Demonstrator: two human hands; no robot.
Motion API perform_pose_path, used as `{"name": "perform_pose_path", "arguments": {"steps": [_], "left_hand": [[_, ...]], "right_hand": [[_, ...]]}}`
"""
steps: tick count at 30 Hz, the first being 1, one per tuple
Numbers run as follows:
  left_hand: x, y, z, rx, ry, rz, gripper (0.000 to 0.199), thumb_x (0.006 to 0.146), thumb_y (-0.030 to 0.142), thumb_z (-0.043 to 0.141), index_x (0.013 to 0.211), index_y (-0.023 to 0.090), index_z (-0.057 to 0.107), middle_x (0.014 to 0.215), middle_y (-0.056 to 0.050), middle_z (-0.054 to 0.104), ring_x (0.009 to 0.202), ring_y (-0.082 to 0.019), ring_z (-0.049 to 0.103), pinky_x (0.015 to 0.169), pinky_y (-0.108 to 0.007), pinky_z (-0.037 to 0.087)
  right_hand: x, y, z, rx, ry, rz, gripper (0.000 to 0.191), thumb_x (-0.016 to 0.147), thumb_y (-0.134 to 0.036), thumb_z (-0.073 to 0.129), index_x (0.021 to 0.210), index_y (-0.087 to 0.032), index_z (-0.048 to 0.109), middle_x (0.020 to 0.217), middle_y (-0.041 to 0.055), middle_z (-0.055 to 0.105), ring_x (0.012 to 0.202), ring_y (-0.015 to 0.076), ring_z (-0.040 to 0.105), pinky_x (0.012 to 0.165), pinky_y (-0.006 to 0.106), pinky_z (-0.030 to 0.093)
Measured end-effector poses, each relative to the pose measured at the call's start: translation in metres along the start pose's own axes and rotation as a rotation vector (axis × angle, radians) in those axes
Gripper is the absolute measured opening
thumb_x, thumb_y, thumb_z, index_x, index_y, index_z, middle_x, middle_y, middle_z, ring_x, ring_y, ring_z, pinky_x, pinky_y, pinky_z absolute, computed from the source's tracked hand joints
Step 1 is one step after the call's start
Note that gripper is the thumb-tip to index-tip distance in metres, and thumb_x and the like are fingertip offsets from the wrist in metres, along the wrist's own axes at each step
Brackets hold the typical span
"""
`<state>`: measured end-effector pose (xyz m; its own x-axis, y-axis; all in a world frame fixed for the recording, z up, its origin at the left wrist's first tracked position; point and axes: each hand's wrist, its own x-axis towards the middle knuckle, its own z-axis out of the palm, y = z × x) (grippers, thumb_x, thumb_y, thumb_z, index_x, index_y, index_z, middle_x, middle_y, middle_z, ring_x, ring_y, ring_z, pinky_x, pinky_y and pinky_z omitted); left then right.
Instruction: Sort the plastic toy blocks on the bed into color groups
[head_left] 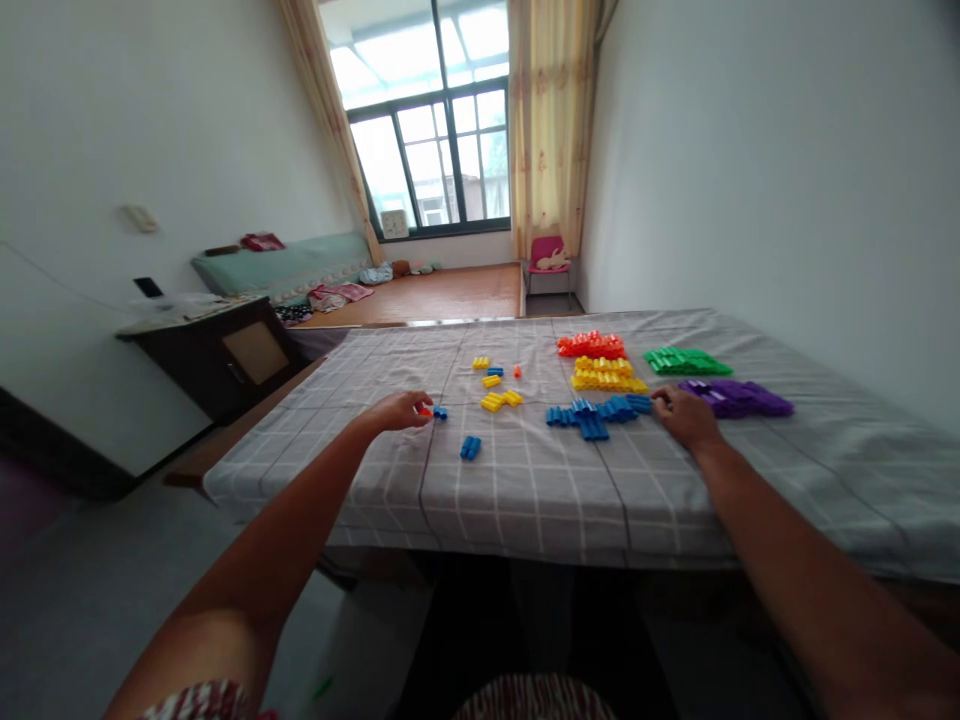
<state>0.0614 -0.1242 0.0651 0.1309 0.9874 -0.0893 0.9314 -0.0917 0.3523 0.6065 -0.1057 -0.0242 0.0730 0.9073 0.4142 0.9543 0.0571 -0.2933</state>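
My left hand [403, 410] is closed at the fingertips around a small orange piece [425, 412], close beside a small blue piece [440, 413]. At the right end of the blue pile [592, 413], my right hand [679, 412] touches the blue pieces with bent fingers; what is between them is hidden. Behind the blue pile lie yellow pieces [606, 376] and orange-red pieces [591, 345]. Green pieces [686, 361] and purple pieces [739, 398] sit at the right. Scattered between my hands are yellow pieces [501, 400] and a blue pair [470, 447].
A grey checked cloth [525, 500] covers the table. White walls flank it. Behind are a low wooden platform [450, 293], a pink chair [548, 255] and a curtained window. A dark cabinet [217, 350] stands at the left.
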Motion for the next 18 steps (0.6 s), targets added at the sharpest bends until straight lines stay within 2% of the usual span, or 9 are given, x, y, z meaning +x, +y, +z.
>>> {"name": "perform_pose_path", "arguments": {"steps": [2,5,8,12,15,18], "left_hand": [[0.018,0.011,-0.007,-0.02,0.072,0.055,0.031,0.065,0.037,0.068,0.093,0.025,0.071,0.086,0.0,0.071,0.075,-0.016,0.063,0.068,-0.022,0.046],[0.048,0.048,-0.007,-0.208,0.075,0.108,0.035,0.07,0.037,0.066,0.103,0.024,0.068,0.096,-0.001,0.07,0.074,-0.015,0.064,0.066,-0.024,0.049],[0.079,0.097,0.003,-0.522,0.006,0.142,0.048,0.069,0.032,0.07,0.115,0.023,0.062,0.108,-0.004,0.065,0.074,-0.014,0.066,0.066,-0.027,0.054],[0.12,0.158,0.021,-0.817,-0.046,0.212,0.045,0.065,0.021,0.076,0.108,0.017,0.063,0.102,-0.005,0.065,0.078,-0.012,0.065,0.079,-0.03,0.055],[0.151,0.193,0.033,-0.918,-0.044,0.267,0.042,0.067,0.015,0.074,0.108,0.016,0.062,0.105,-0.006,0.063,0.08,-0.011,0.064,0.083,-0.03,0.054],[0.183,0.221,0.045,-0.912,-0.016,0.29,0.034,0.078,0.017,0.065,0.112,0.016,0.062,0.097,-0.006,0.064,0.081,-0.009,0.062,0.082,-0.027,0.053]], "right_hand": [[0.001,-0.002,0.0,0.014,0.006,-0.012,0.027,0.085,-0.021,0.045,0.096,-0.014,0.069,0.088,0.0105,0.07,0.075,0.0201,0.061,0.069,0.029,0.039],[0.002,-0.002,0.002,0.04,0.016,-0.027,0.026,0.085,-0.02,0.045,0.095,-0.014,0.068,0.089,0.0101,0.07,0.077,0.0197,0.062,0.071,0.029,0.04],[0.002,-0.001,0.003,0.067,0.023,-0.028,0.025,0.085,-0.02,0.045,0.094,-0.015,0.068,0.088,0.0091,0.07,0.077,0.019,0.062,0.071,0.028,0.04],[0.002,-0.001,0.005,0.099,0.029,-0.04,0.023,0.084,-0.018,0.046,0.094,-0.015,0.067,0.09,0.0083,0.071,0.079,0.0188,0.062,0.072,0.028,0.041],[0.002,-0.002,0.005,0.11,0.033,-0.041,0.022,0.084,-0.018,0.047,0.093,-0.015,0.066,0.089,0.0078,0.07,0.08,0.0186,0.062,0.073,0.028,0.041],[0.003,-0.002,0.006,0.117,0.028,-0.041,0.021,0.084,-0.017,0.046,0.09,-0.016,0.066,0.088,0.0076,0.07,0.079,0.0188,0.062,0.073,0.028,0.04]]}}
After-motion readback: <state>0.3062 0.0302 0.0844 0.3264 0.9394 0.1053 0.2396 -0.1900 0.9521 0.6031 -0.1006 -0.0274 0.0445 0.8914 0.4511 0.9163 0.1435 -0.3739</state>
